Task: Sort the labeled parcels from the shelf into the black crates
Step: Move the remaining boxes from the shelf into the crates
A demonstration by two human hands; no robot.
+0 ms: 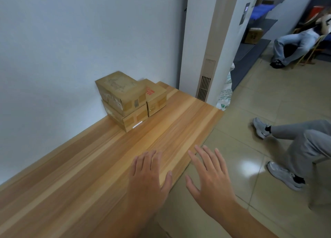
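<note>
Left hand [147, 177], right hand [212, 181], both grips released, 3 parcels [121, 92] on shelf [71, 166]

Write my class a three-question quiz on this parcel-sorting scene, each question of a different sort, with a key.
1. True or false: the left hand holds a parcel.
2. How many cardboard parcels stand on the wooden shelf?
3. Relative to the two-parcel stack, the red-printed parcel sits: A) under it, B) beside it, C) on top of it.
Key: 1 false, it is open and empty; 2 three; 3 B.
</note>
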